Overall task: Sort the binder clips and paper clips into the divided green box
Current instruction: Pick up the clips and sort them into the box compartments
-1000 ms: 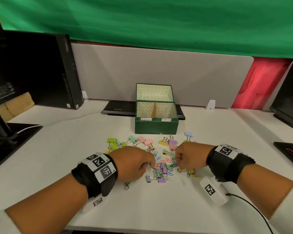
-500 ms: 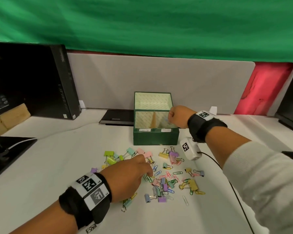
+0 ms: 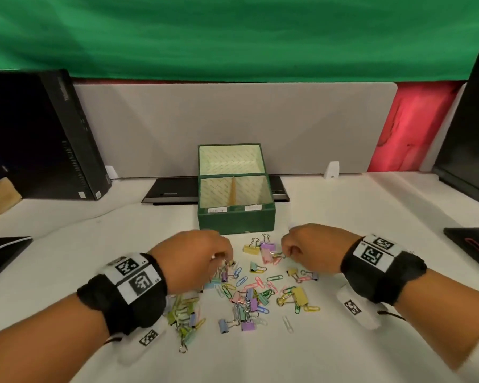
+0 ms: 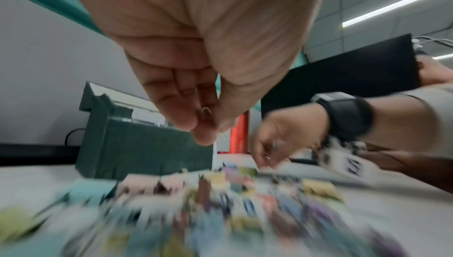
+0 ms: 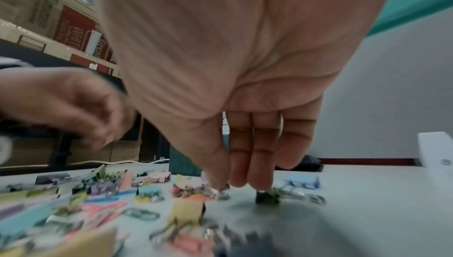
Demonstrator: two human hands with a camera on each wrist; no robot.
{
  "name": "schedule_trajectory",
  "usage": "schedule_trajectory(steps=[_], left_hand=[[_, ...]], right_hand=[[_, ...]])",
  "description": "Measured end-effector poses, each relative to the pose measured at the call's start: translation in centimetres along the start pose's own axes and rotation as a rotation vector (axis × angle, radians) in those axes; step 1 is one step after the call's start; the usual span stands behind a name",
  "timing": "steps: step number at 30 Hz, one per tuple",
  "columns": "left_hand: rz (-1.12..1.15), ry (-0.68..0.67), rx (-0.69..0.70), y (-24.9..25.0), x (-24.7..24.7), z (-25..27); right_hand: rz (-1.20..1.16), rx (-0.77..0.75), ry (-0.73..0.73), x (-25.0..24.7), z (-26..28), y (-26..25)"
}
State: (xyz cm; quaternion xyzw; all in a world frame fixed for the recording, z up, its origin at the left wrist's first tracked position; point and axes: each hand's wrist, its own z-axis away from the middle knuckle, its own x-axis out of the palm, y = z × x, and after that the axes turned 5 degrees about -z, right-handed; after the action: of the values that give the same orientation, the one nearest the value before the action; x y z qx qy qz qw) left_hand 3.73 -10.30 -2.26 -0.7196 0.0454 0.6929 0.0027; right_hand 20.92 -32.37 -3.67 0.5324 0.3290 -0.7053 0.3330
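Note:
The green box (image 3: 235, 219) stands open at mid-table, split by a divider into two compartments; what lies inside is hidden. In front of it is a scattered pile of pastel binder clips and paper clips (image 3: 249, 294). My left hand (image 3: 223, 261) hovers over the pile's left part and pinches a binder clip by its silver wire loop (image 4: 205, 110) between thumb and fingers. My right hand (image 3: 286, 254) is at the pile's far right. Its fingers (image 5: 259, 174) point straight down, tips touching the table beside a pink binder clip (image 3: 267, 255), with nothing lifted.
A black computer tower (image 3: 39, 134) stands at the back left. A flat black device (image 3: 172, 189) lies behind the box, and a dark monitor (image 3: 468, 134) is at the right. Dark pads lie at the left edge (image 3: 0, 252) and the right edge (image 3: 476, 244). A grey partition closes the back.
My right hand has come back from over the box's right compartment down to the pile. My left hand stays at the pile, its fingers now pinched on a clip.

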Motion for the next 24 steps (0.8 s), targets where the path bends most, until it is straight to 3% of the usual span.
schedule_trajectory(steps=[7, 11, 13, 17, 22, 24], left_hand=[[0.314, 0.273, -0.223, -1.1, -3.3, -11.4], [0.528, 0.195, -0.322, -1.9, -3.1, -15.4], [0.472, 0.159, -0.334, -2.2, -2.9, -15.9], [0.166, 0.203, -0.177, -0.3, -3.5, -13.9], [-0.142, -0.219, 0.169, 3.7, -0.4, -10.8], [-0.217, -0.283, 0.218, 4.4, 0.9, -10.6]], right_hand=[[-0.031, 0.087, 0.069, 1.1, 3.1, 1.5], [-0.079, 0.023, 0.054, 1.8, 4.0, 1.2], [-0.098, -0.001, 0.047, 2.1, 3.9, 1.1], [-0.099, 0.002, 0.066, 2.3, 3.5, 1.3], [-0.058, -0.016, 0.118, 2.2, 3.6, 1.2], [-0.073, 0.005, 0.156, 1.9, 3.6, 1.1]])
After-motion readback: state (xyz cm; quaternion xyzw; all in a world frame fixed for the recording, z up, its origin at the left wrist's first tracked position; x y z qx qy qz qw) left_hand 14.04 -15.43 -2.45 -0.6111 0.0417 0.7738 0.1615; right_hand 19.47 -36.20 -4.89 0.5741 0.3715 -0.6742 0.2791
